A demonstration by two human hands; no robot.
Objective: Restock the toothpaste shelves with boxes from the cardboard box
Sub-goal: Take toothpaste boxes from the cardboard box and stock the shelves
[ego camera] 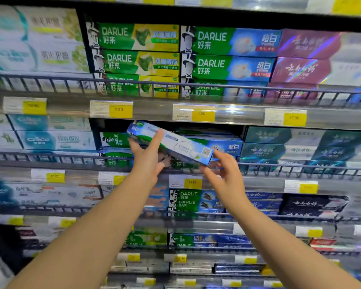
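A blue, white and green toothpaste box (175,142) is held tilted, left end higher, in front of the second shelf from the top. My left hand (148,157) grips it from below near its left half, index finger laid over its face. My right hand (223,170) touches its lower right end with the fingertips. Behind the box, the shelf slot (113,140) holds green Darlie boxes with a dark gap above them. The cardboard box is out of view.
Wire rails (50,157) run along each shelf front, with yellow price tags (120,109) below. Stacked Darlie boxes (138,49) fill the top shelf. Dark green boxes (300,147) sit to the right, pale boxes (54,138) to the left.
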